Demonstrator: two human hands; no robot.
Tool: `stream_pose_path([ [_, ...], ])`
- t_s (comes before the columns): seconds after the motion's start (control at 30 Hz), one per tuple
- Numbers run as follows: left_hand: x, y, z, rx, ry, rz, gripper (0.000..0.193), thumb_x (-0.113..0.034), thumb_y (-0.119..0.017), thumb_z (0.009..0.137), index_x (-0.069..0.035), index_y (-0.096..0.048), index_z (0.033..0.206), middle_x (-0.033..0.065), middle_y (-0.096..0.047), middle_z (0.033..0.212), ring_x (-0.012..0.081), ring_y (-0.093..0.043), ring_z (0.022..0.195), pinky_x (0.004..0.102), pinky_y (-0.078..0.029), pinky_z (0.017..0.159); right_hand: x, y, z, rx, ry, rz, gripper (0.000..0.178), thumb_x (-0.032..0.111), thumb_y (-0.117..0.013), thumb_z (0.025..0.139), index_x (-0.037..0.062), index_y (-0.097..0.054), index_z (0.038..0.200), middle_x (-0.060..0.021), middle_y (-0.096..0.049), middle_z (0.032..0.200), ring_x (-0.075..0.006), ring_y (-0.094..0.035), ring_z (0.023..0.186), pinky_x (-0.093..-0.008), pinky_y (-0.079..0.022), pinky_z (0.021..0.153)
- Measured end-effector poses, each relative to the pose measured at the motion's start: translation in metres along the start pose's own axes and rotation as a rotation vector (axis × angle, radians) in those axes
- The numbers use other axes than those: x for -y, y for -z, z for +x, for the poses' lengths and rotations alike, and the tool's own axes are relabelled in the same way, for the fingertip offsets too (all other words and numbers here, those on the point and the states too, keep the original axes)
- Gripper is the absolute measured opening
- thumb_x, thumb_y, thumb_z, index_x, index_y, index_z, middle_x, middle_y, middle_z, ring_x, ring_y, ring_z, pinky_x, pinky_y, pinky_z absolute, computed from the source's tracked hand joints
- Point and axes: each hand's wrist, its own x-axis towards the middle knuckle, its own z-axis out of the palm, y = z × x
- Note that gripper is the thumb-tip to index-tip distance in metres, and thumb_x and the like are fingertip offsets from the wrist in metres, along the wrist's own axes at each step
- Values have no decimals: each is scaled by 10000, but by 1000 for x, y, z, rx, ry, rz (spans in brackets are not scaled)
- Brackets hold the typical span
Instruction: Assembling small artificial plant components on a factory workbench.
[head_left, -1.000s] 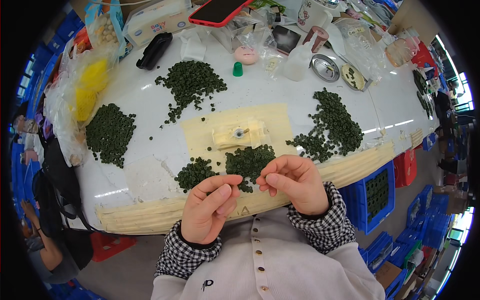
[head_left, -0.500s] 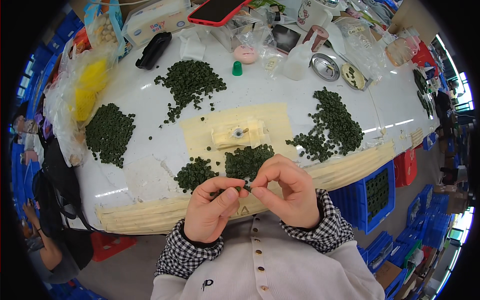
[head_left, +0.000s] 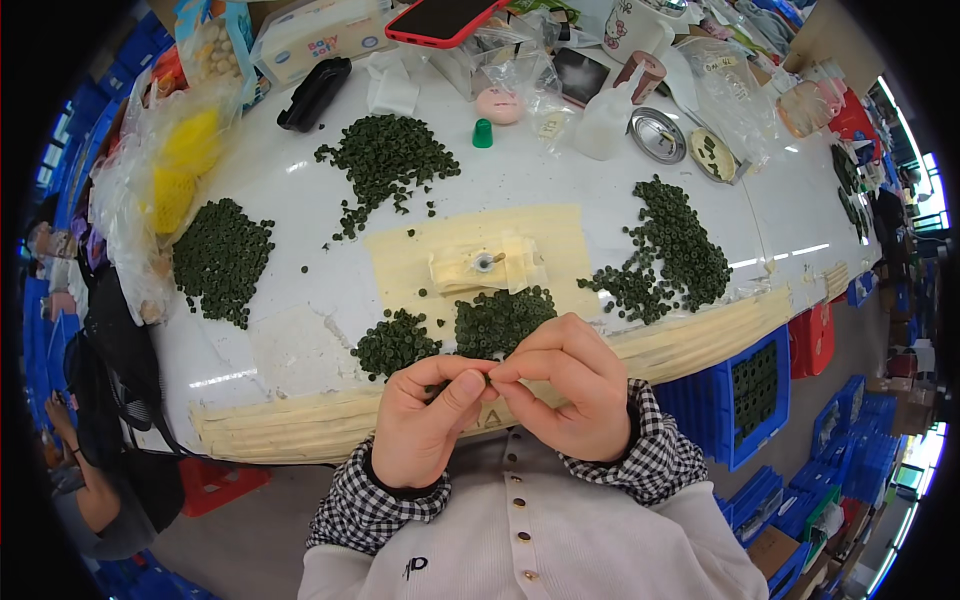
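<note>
My left hand (head_left: 425, 420) is closed, thumb against forefinger, on small dark green round pieces, partly hidden by the fingers. Against its fingertips my right hand (head_left: 570, 395) is pinched closed; a bit of dark green shows where the two meet, but the fingers hide most of it. Just beyond the hands lie two heaps of dark green ring-like pieces, a larger heap (head_left: 503, 318) in the middle and a smaller heap (head_left: 393, 345) to its left. Behind them, a small metal post (head_left: 485, 263) stands on a cream taped block (head_left: 455, 272).
More green pieces lie in a right pile (head_left: 680, 250), a far pile (head_left: 390, 160) and a left pile (head_left: 222, 262). At the back are a red-cased phone (head_left: 440, 22), a green thimble-like cap (head_left: 482, 133), a round tin (head_left: 657, 136) and plastic bags. Blue crates (head_left: 715, 410) stand right.
My right fingertips have moved in against my left ones, closing the small gap between them. The whole view has shifted slightly.
</note>
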Motion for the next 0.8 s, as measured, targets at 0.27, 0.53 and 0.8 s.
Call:
stream_pose_path([
  [0.27, -1, -2, 0, 22, 22, 48, 148, -92, -576, 897, 5, -625, 997, 24, -600, 769, 32, -385, 566, 193, -288, 502, -1, 6, -2, 69, -114, 198, 192, -25, -717, 658, 30, -658, 832, -62, -572, 789, -193, -559, 711, -274, -445, 600],
  [0.53, -4, 9, 0, 117, 108, 61, 102, -49, -604, 871, 20, -640, 938, 53, -652, 800, 33, -501, 628, 168, -388, 563, -2, 16, 3, 142, -48, 135, 189, -14, -731, 655, 35, -654, 820, -63, -561, 786, -195, -557, 705, -271, -452, 601],
  [0.8, -5, -2, -1, 11, -145, 457, 85, -31, -598, 862, 31, -648, 892, 53, -668, 806, 43, -544, 704, 191, -444, 663, -4, 11, -1, 111, -36, 113, 190, -12, -731, 668, 28, -651, 836, -77, -606, 799, -200, -593, 691, -276, -475, 580],
])
